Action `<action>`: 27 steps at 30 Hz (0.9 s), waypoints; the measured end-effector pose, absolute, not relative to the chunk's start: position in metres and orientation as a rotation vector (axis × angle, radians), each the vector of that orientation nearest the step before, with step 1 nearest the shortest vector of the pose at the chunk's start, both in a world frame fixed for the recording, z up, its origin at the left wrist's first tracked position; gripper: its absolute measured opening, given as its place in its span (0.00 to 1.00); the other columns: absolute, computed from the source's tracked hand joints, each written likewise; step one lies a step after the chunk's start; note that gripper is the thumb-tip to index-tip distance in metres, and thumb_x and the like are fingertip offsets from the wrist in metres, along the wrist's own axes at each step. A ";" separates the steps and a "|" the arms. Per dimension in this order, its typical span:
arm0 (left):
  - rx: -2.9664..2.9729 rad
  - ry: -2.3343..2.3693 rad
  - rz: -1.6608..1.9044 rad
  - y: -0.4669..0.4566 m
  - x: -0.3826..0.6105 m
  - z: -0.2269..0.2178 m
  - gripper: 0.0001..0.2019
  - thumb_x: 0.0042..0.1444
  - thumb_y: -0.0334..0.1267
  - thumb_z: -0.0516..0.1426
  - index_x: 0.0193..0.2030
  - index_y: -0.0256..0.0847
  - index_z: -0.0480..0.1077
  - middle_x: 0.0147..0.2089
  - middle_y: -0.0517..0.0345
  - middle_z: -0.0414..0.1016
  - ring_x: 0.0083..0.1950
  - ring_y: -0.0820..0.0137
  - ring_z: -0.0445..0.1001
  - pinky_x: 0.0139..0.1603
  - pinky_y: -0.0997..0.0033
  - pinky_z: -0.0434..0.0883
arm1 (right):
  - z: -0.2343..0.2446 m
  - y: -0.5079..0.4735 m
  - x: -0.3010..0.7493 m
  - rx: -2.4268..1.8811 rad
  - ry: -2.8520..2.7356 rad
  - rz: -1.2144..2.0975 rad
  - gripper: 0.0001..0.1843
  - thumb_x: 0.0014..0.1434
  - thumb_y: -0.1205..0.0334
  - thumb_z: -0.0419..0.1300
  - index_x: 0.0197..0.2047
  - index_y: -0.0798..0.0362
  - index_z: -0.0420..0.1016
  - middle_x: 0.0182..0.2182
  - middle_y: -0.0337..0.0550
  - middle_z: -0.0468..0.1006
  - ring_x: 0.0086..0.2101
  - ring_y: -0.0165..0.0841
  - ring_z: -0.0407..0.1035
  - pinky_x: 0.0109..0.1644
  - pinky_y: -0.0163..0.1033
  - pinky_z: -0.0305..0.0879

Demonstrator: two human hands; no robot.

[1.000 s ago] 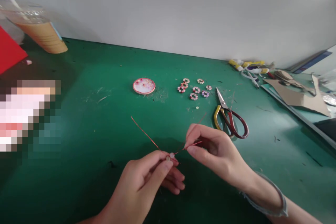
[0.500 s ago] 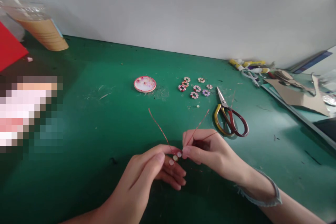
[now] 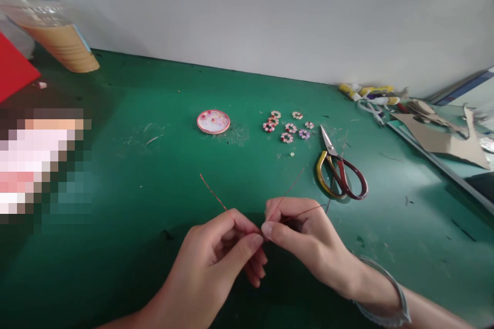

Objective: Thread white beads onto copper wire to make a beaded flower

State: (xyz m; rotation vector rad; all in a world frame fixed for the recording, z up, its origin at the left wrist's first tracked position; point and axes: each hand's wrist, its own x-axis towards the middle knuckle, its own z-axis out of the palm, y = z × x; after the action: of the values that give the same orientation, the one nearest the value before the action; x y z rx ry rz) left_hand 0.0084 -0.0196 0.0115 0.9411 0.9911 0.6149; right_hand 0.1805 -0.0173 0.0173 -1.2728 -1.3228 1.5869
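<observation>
Both my hands meet low in the middle of the green table (image 3: 162,185). My left hand (image 3: 219,259) pinches a thin red wire (image 3: 214,194) between thumb and forefinger; one free end runs up and to the left. My right hand (image 3: 304,239) pinches the same wire right beside the left fingertips, and two more wire ends stick out up and to the right of it. The beads seen earlier at the pinch are hidden by the fingertips. A bangle sits on my right wrist.
Red and yellow handled scissors (image 3: 339,172) lie just beyond my right hand. Several small bead flower rings (image 3: 287,127) and a round pink dish (image 3: 213,121) lie farther back. A drink cup (image 3: 57,38) stands far left; cardboard scraps (image 3: 443,133) and tubes far right.
My hands have closed together, so the fingertips now touch and cover the small beads. The wire's left end swung up, then back down to the left.
</observation>
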 end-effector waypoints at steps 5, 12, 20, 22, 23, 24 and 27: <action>0.935 1.054 0.653 -0.016 0.009 0.014 0.04 0.56 0.36 0.59 0.31 0.40 0.72 0.25 0.60 0.78 0.26 0.70 0.77 0.29 0.74 0.75 | 0.022 -0.016 0.186 -1.385 -1.347 1.494 0.13 0.57 0.59 0.59 0.23 0.54 0.69 0.20 0.36 0.62 0.23 0.28 0.54 0.24 0.35 0.48; 0.890 1.068 0.686 -0.013 0.009 0.012 0.04 0.56 0.36 0.59 0.31 0.39 0.72 0.26 0.60 0.80 0.27 0.69 0.79 0.30 0.75 0.77 | 0.023 -0.012 0.196 -1.438 -1.325 1.395 0.14 0.57 0.57 0.59 0.23 0.54 0.69 0.18 0.35 0.60 0.21 0.27 0.51 0.22 0.35 0.44; 0.892 0.974 0.749 -0.014 0.007 0.009 0.03 0.58 0.36 0.59 0.37 0.40 0.72 0.31 0.59 0.79 0.32 0.70 0.79 0.34 0.75 0.77 | 0.032 0.000 0.216 -1.435 -1.476 1.496 0.12 0.57 0.62 0.59 0.23 0.54 0.70 0.21 0.36 0.64 0.22 0.27 0.55 0.24 0.34 0.48; 0.897 0.958 0.762 -0.014 0.007 0.008 0.03 0.59 0.36 0.59 0.37 0.40 0.73 0.30 0.60 0.78 0.30 0.71 0.78 0.32 0.76 0.76 | 0.039 0.002 0.222 -1.451 -1.652 1.528 0.10 0.55 0.66 0.58 0.23 0.54 0.71 0.22 0.37 0.66 0.23 0.27 0.58 0.25 0.33 0.52; 0.897 0.957 0.761 -0.014 0.007 0.007 0.04 0.60 0.36 0.59 0.36 0.40 0.73 0.29 0.61 0.78 0.28 0.72 0.77 0.31 0.77 0.76 | 0.042 0.003 0.226 -1.455 -1.747 1.548 0.09 0.55 0.67 0.58 0.23 0.54 0.72 0.22 0.37 0.68 0.23 0.27 0.60 0.25 0.33 0.54; 0.898 0.952 0.755 -0.015 0.007 0.007 0.04 0.60 0.36 0.58 0.35 0.40 0.73 0.28 0.61 0.77 0.27 0.73 0.76 0.29 0.77 0.75 | 0.045 0.004 0.228 -1.444 -1.836 1.577 0.09 0.55 0.67 0.58 0.23 0.54 0.72 0.22 0.37 0.69 0.23 0.28 0.61 0.26 0.33 0.55; 0.911 0.944 0.689 -0.017 0.007 0.006 0.04 0.59 0.35 0.58 0.34 0.39 0.73 0.26 0.61 0.75 0.26 0.72 0.75 0.27 0.76 0.74 | 0.047 0.004 0.233 -1.363 -1.941 1.755 0.13 0.58 0.61 0.60 0.23 0.54 0.73 0.21 0.38 0.70 0.23 0.28 0.64 0.26 0.32 0.58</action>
State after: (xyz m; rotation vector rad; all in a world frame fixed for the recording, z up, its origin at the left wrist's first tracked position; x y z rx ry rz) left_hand 0.0067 -0.0166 0.0059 0.9110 0.9444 0.6891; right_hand 0.2330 0.0043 0.0467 -1.3626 -1.9412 1.7554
